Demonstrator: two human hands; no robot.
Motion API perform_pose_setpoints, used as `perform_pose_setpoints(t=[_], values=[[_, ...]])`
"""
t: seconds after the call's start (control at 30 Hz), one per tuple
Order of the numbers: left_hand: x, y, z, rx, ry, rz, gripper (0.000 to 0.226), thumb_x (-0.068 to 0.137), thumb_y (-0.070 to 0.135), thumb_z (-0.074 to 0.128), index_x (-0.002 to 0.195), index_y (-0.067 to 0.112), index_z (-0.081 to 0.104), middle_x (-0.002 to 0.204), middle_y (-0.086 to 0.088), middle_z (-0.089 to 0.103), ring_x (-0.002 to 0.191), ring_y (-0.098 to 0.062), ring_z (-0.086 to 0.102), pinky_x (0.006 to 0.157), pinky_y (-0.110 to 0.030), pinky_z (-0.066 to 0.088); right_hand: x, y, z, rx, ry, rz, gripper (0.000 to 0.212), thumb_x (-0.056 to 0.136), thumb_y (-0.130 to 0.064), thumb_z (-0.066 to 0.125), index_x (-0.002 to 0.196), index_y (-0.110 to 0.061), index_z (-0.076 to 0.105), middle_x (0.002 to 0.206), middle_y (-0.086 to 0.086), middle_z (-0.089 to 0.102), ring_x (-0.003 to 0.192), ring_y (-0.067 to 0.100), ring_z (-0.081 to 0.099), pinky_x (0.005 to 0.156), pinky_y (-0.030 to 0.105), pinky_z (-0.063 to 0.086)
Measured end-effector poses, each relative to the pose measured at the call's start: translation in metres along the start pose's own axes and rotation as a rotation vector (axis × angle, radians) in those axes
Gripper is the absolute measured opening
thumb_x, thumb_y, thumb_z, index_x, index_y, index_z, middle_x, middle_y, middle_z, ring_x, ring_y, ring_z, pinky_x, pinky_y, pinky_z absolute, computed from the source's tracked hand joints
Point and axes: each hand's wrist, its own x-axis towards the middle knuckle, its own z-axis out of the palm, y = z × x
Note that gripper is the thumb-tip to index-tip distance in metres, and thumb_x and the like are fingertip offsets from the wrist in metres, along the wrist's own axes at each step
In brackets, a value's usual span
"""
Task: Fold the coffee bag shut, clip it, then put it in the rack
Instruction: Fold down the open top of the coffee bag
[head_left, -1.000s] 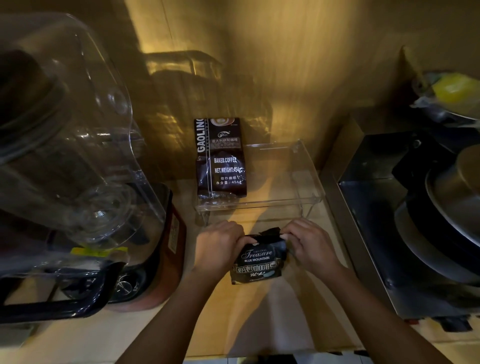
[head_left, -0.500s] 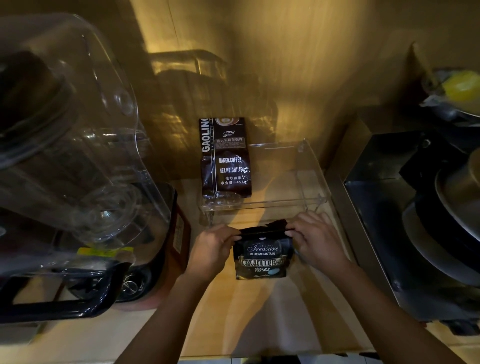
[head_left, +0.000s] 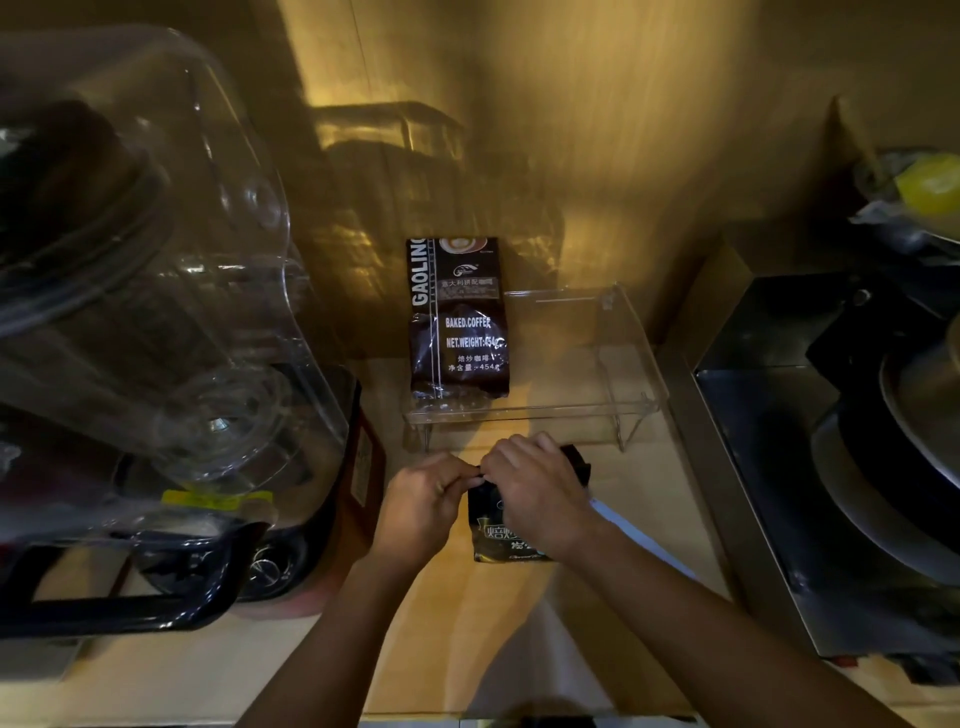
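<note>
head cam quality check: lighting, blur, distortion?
Head view: dim, warm light pooling on the back wall; both hands, left hand and right hand, shade the small coffee bag; glare streaks on the clear rack; wide-angle bending toward the edges; blender jar soft.

on the tall dark brown foil coffee bag (head_left: 458, 317) in the clear acrylic rack (head_left: 631, 353) i read "gaolin", "baked.coffee", "net.weight:454g". the small black coffee pouch (head_left: 498, 535) shows chinese characters i can't make out.
</note>
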Motion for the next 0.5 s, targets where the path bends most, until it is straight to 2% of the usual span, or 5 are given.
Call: perform_pose_setpoints(t=[0.17,0.3,0.37,0.43,0.5], values=[[-0.003,-0.003,0.001,-0.021,0.011,-0.037,0.007,0.077,0.000,0.068,0.078,0.007,0.070,0.071,-0.008,0.068,0.066,-0.017,0.063,0.060,-0.030,0.047,-0.010,0.008,0.008,-0.025,0.158,-0.001,0.018,0.080,-0.011,0.060,0.063,-0.009,0.054,0.057,0.005,0.058,0.053,0.021,0.051,0.060,0.030,0.027],[-0.004,-0.003,0.001,-0.041,0.022,-0.041,0.006,0.077,0.000,0.069,0.077,0.007,0.070,0.071,-0.008,0.069,0.066,-0.017,0.063,0.061,-0.026,0.047,-0.018,0.021,0.002,0.053,0.102,-0.011,0.016,0.064,0.001,0.072,0.072,-0.006,0.060,0.067,0.007,0.066,0.061,0.022,0.061,0.064,0.030,0.028],[-0.003,-0.003,0.001,-0.051,0.027,-0.052,0.006,0.077,0.001,0.068,0.077,0.007,0.070,0.071,-0.007,0.069,0.067,-0.017,0.063,0.061,-0.025,0.047,-0.021,0.027,-0.004,0.044,0.104,0.041,0.009,0.073,-0.008,0.067,0.067,-0.008,0.060,0.064,0.006,0.066,0.059,0.022,0.060,0.063,0.030,0.029],[-0.004,-0.004,0.001,-0.056,0.026,-0.065,0.007,0.078,0.002,0.068,0.078,0.009,0.070,0.072,-0.005,0.069,0.067,-0.015,0.063,0.061,-0.026,0.048,-0.024,0.031,-0.008,0.033,0.142,0.095,0.025,0.083,-0.024,0.053,0.061,-0.012,0.059,0.058,0.004,0.063,0.055,0.021,0.057,0.062,0.031,0.030],[-0.006,-0.005,0.000,-0.057,0.020,-0.068,0.008,0.079,0.003,0.068,0.079,0.010,0.071,0.072,-0.004,0.069,0.067,-0.014,0.063,0.061,-0.026,0.048,-0.028,0.033,-0.011,0.037,0.160,0.127,0.031,0.082,-0.030,0.054,0.058,-0.012,0.058,0.053,0.004,0.061,0.052,0.020,0.055,0.061,0.030,0.031]])
